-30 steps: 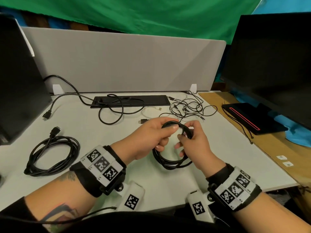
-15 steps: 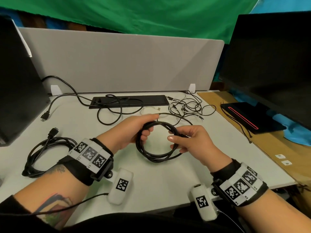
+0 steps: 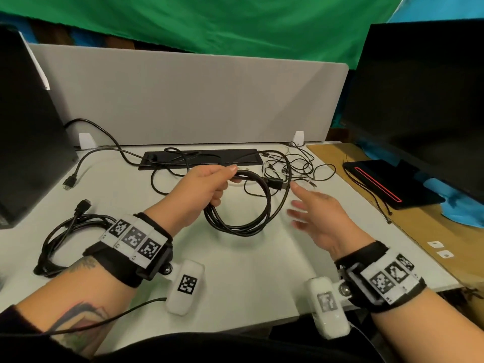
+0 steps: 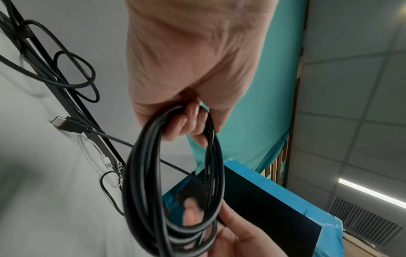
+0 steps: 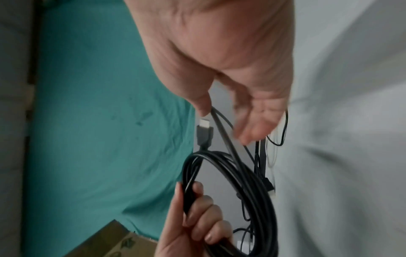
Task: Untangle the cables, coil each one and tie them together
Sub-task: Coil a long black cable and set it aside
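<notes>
My left hand (image 3: 207,189) grips the top of a black coiled cable (image 3: 235,218) and holds it above the white table (image 3: 235,271). The coil hangs below my fist (image 4: 186,121), and its plug (image 3: 275,183) sticks out to the right. My right hand (image 3: 311,208) is open just right of the coil with its fingers spread and holds nothing. The right wrist view shows its fingers (image 5: 252,121) close to the plug (image 5: 204,132). A second black coil (image 3: 60,239) lies at the table's left. A tangle of thin cables (image 3: 293,166) lies at the back right.
A loose black cable (image 3: 167,176) loops over a flat black strip (image 3: 201,157) by the grey partition (image 3: 196,100). Dark monitors stand at the left (image 3: 23,127) and right (image 3: 424,100). A black device with a red line (image 3: 385,182) sits on the wooden desk to the right.
My right hand has let go of the coil and opened. My left hand has carried the coil up and away from me, and it now hangs from that hand alone.
</notes>
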Action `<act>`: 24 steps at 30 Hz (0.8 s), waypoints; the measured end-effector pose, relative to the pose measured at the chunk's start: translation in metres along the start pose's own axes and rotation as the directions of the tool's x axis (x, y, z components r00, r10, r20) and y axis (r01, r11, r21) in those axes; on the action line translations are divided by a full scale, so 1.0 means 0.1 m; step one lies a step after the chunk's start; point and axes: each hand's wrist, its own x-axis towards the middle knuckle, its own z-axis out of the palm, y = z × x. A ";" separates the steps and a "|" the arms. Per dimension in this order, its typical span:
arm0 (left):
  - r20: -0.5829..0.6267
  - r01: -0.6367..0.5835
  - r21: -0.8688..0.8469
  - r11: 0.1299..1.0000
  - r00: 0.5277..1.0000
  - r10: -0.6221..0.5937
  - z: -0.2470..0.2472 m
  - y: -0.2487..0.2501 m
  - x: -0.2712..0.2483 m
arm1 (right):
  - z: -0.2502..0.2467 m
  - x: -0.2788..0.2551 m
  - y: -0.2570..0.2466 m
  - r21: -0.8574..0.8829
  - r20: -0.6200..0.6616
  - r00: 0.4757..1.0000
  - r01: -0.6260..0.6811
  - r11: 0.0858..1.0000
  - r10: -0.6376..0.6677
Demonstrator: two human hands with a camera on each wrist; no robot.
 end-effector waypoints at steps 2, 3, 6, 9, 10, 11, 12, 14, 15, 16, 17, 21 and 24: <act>0.021 0.015 0.000 1.000 1.000 -0.015 0.02 -0.01 0.00 | 0.02 -0.03 -0.02 0.147 0.177 0.984 -0.050 0.988 0.023; 0.027 0.022 0.008 1.000 0.999 -0.023 0.03 -0.02 -0.01 | 0.03 -0.05 -0.02 0.165 0.190 0.981 0.006 0.986 -0.038; 0.033 0.054 0.004 0.999 0.998 -0.054 0.04 -0.04 -0.01 | 0.04 -0.09 -0.04 0.010 0.109 0.960 0.259 0.966 -0.258; 0.028 0.068 0.015 0.998 0.997 -0.068 0.03 -0.04 -0.01 | 0.03 -0.13 -0.07 -0.057 0.122 0.935 0.341 0.938 -0.333; 0.026 0.069 0.019 0.997 0.997 -0.069 0.03 -0.04 -0.01 | 0.03 -0.14 -0.07 -0.061 0.122 0.928 0.362 0.930 -0.353; 0.026 0.068 0.024 0.997 0.997 -0.069 0.04 -0.05 -0.02 | 0.04 -0.15 -0.07 -0.068 0.124 0.918 0.385 0.920 -0.375; 0.029 0.066 0.029 0.997 0.997 -0.067 0.04 -0.04 -0.02 | 0.04 -0.15 -0.07 -0.068 0.135 0.910 0.403 0.913 -0.392; 0.043 0.057 0.016 0.998 0.997 -0.058 0.03 -0.03 -0.03 | 0.06 -0.15 -0.07 -0.005 0.166 0.911 0.385 0.923 -0.379; 0.054 0.048 0.002 0.999 0.997 -0.048 0.03 -0.01 -0.03 | 0.06 -0.15 -0.07 0.065 0.176 0.921 0.343 0.937 -0.349; 0.065 0.036 -0.013 0.999 0.997 -0.035 0.03 0.00 -0.03 | 0.06 -0.15 -0.08 0.144 0.182 0.932 0.289 0.946 -0.313; 0.078 0.023 -0.027 0.999 0.997 -0.021 0.02 0.02 -0.04 | 0.06 -0.14 -0.09 0.215 0.183 0.943 0.237 0.948 -0.277; 0.148 -0.034 -0.066 0.997 0.988 0.043 0.03 0.07 -0.07 | 0.05 -0.15 -0.12 0.374 0.211 0.962 0.087 0.923 -0.176; 0.235 -0.052 -0.044 0.998 0.970 0.061 0.02 0.07 -0.09 | 0.01 -0.14 -0.12 0.292 0.284 0.946 0.067 0.954 -0.153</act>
